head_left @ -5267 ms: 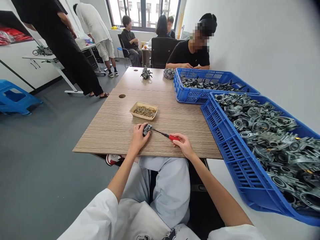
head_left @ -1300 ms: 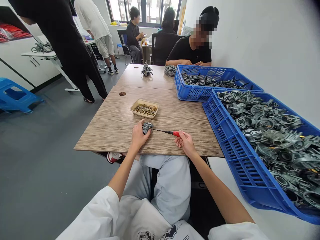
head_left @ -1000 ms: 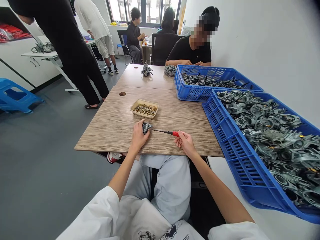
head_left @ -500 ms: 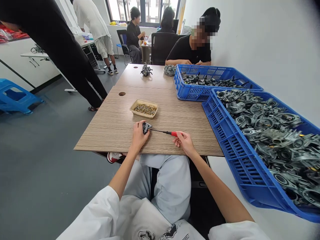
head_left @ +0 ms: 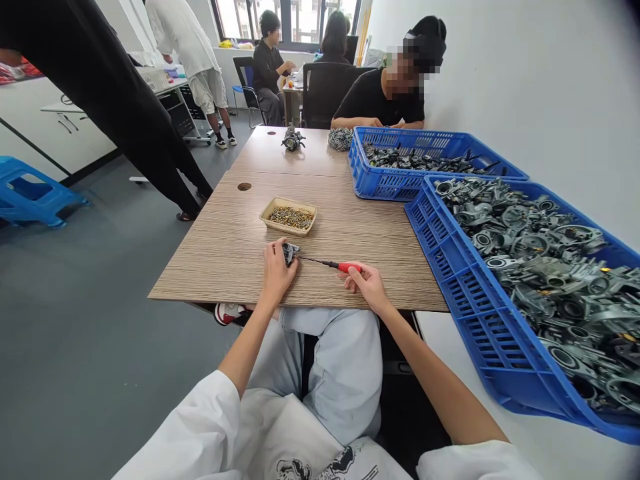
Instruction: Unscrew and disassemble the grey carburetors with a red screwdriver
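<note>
My left hand (head_left: 278, 268) is closed round a small grey metal part (head_left: 290, 252) on the wood-grain table (head_left: 210, 267). A screwdriver (head_left: 347, 267) with a red handle lies in the fingers of my right hand (head_left: 366, 281). Its thin shaft points left, and the tip meets the right side of the metal part; the exact contact point is too small to tell. Just beyond my left hand stands a beige tray (head_left: 289, 231) holding many small brass and silver screws.
Two blue crates (head_left: 385, 190) (head_left: 463, 313) full of metal parts line the right side. Farther back are a metal assembly (head_left: 293, 139) and a pile of small parts (head_left: 340, 139). A person in black (head_left: 370, 100) sits across; another stands at left.
Both hands, with the metal part and the screwdriver, have shifted very slightly left. The standing person's legs at the left have moved a little, and the seated person's head has moved slightly right.
</note>
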`<state>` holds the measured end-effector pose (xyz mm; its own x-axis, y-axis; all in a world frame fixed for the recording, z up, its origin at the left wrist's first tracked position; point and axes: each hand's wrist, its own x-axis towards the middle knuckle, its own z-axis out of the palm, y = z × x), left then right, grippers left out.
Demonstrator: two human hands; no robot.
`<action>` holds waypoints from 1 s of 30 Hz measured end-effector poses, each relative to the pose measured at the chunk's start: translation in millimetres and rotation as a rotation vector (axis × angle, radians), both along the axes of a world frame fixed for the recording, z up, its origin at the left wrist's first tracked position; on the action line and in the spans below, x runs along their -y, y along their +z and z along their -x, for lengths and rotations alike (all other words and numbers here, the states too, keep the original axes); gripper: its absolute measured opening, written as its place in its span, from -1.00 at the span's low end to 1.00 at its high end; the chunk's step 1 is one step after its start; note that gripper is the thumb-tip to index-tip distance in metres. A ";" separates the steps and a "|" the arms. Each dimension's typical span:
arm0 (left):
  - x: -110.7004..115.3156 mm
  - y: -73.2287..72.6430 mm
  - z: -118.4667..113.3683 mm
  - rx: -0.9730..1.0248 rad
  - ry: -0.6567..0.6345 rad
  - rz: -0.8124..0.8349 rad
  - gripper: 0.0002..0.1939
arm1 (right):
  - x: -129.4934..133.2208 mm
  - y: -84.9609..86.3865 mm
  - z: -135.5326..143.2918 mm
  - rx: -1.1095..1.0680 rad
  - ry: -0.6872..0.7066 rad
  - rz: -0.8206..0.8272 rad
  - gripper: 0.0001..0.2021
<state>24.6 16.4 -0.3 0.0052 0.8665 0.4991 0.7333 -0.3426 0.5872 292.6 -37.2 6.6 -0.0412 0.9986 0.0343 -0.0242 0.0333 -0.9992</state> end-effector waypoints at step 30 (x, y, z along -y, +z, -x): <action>-2.4 -1.0 2.2 -0.007 -0.043 0.004 -0.50 | 0.9 -5.6 -0.8 0.096 0.021 -0.093 -0.52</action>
<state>22.4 18.8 -1.3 0.0460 0.8673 0.4956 0.7221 -0.3717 0.5834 293.4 -38.1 1.0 -0.0693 0.9901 0.1220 0.0697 0.1268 -0.9895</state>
